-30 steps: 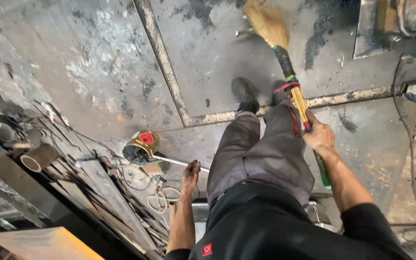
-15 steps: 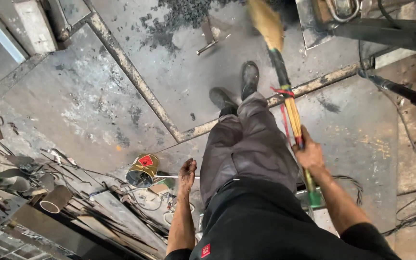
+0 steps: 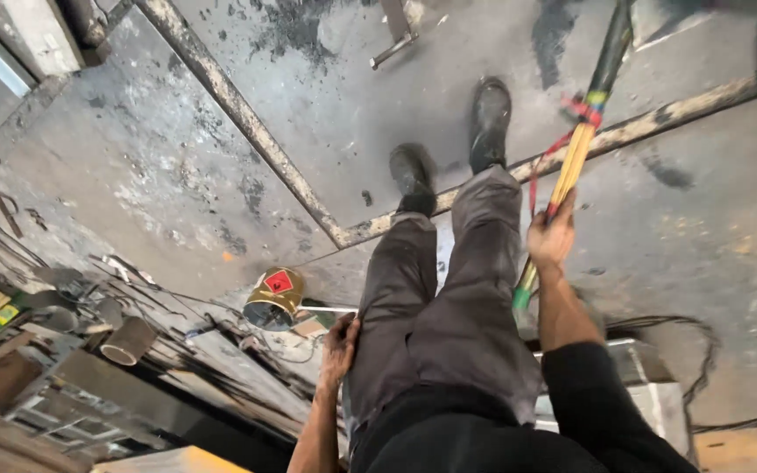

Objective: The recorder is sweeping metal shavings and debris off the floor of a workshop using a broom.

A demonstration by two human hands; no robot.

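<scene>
Right hand [image 3: 552, 236] gripping broom handle [image 3: 576, 149], head cut off | left hand [image 3: 341, 340] loosely curled, empty

A metal workshop. The stained concrete floor [image 3: 177, 175] carries a welded steel frame [image 3: 247, 131], while cut pipe [image 3: 129, 340], tangled wires [image 3: 177, 307] and a dented tin can [image 3: 275, 298] lie along its edge.

Broom [image 3: 576, 149] head cut off by top edge. Right hand [image 3: 551, 235] fingers hidden behind handle. Left hand [image 3: 340, 343] blurred; possibly resting against trouser leg [image 3: 387, 298].
</scene>
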